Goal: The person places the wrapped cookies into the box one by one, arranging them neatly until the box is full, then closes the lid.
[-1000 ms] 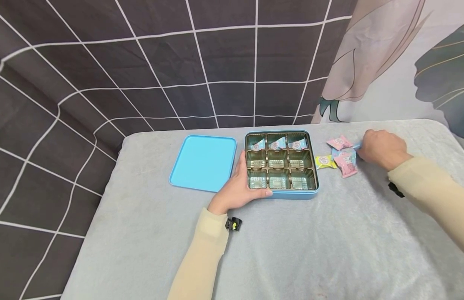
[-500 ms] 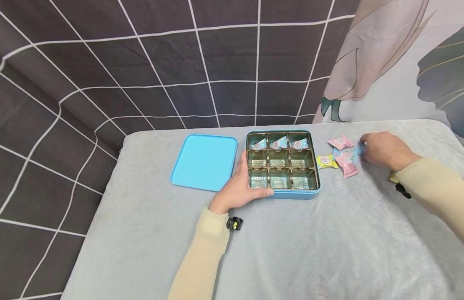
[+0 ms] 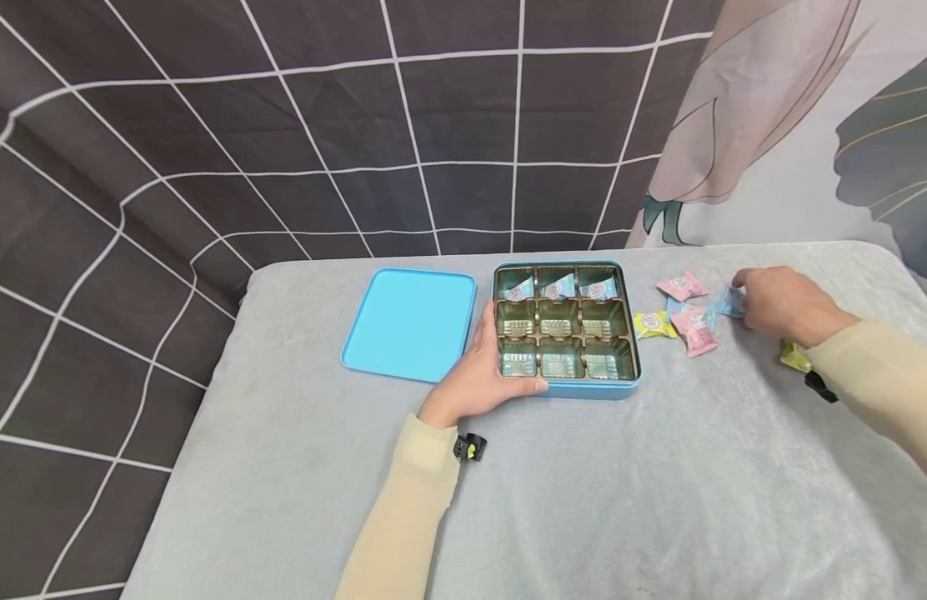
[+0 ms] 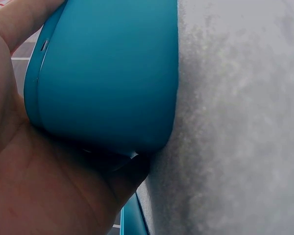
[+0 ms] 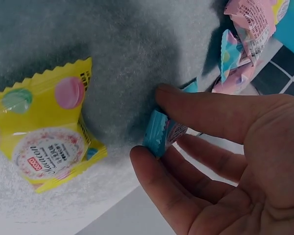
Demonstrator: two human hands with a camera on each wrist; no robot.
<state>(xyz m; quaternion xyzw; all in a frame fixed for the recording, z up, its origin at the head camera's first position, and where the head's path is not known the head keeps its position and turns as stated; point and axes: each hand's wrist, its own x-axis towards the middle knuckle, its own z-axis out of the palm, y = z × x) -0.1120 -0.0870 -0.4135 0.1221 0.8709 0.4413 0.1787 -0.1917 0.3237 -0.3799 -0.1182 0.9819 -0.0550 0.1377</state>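
My left hand [image 3: 474,375] holds the near left corner of a blue tin box [image 3: 591,389], thumb along the front and fingers along the side. The left wrist view shows the palm around the tin's rounded corner [image 4: 108,73]. Three blue wrapped candies [image 3: 559,287] sit in the back row of its gold divided tray [image 3: 557,340]; the other compartments hold nothing. Right of the pile, my right hand [image 3: 794,304] pinches a blue wrapped candy [image 5: 161,132] between thumb and fingers, low over the cloth. A yellow wrapped candy [image 5: 49,127] lies close to that hand.
A light blue lid [image 3: 407,325] lies left of the tin. Right of the tin are a yellow candy [image 3: 653,324], two pink candies [image 3: 683,287] and another blue candy [image 3: 696,311]. Grey cloth [image 3: 568,500] covers the table, with a dark gridded curtain [image 3: 456,125] behind.
My right hand has moved slightly right, drawing the blue candy away from the pile. The yellow candy by the right wrist has come into sight. My left hand stays on the tin.
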